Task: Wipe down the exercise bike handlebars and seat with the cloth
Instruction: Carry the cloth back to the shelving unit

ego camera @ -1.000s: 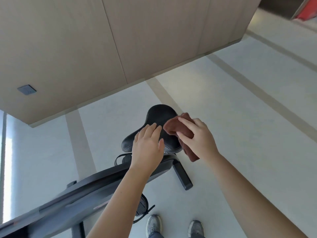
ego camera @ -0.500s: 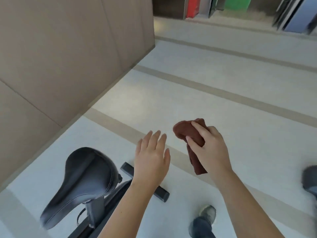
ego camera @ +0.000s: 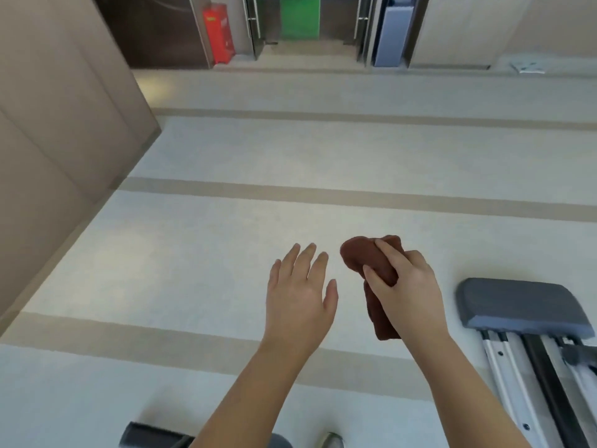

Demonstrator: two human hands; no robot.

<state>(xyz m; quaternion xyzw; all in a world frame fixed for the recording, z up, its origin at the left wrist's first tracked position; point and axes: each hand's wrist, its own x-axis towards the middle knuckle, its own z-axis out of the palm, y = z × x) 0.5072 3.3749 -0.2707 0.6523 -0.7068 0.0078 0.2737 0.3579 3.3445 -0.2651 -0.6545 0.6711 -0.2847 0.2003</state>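
Note:
My right hand (ego camera: pixel 405 287) grips a crumpled dark brown cloth (ego camera: pixel 371 258), held in the air above the floor. My left hand (ego camera: pixel 300 295) hovers just left of it, palm down, fingers spread, holding nothing. The bike's seat and handlebars are out of view. Only a dark bar of the bike's base (ego camera: pixel 151 434) shows at the bottom edge, under my left forearm.
A grey padded bench (ego camera: pixel 520 303) on white and black rails (ego camera: pixel 533 383) stands at the right. A beige wall (ego camera: pixel 58 130) runs along the left. At the far end stand a red cabinet (ego camera: pixel 218 33), a green panel (ego camera: pixel 298 16) and a blue panel (ego camera: pixel 389 33). Pale floor with tan stripes lies ahead.
My view has swung right, away from the bike; the black seat has left the frame. Both hands came off the seat and now hang in the air, the right still holding the cloth.

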